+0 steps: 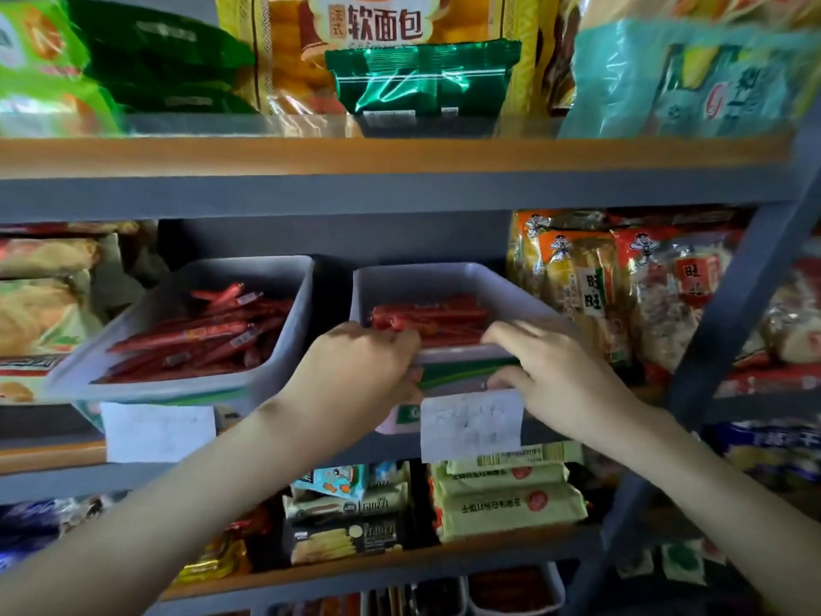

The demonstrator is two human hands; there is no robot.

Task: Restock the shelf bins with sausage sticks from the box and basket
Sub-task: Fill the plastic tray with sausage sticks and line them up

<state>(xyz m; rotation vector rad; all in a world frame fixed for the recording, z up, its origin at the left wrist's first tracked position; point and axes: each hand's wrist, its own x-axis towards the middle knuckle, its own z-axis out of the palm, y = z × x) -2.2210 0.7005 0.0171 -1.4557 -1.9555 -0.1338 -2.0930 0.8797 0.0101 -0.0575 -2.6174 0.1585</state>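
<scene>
Two grey shelf bins sit side by side on the middle shelf. The left bin holds a loose heap of red sausage sticks. The right bin holds a flatter layer of red sausage sticks and is tilted toward me. My left hand grips the right bin's front left corner, fingers curled over the rim and touching the sticks. My right hand holds the front right rim, fingers over the edge and thumb below. No box or basket is in view.
White paper labels hang from the shelf edge below each bin. Snack bags crowd the shelf above, rice cracker packs stand right of the bins, and noodle packs fill the shelf below. A grey upright post runs down the right.
</scene>
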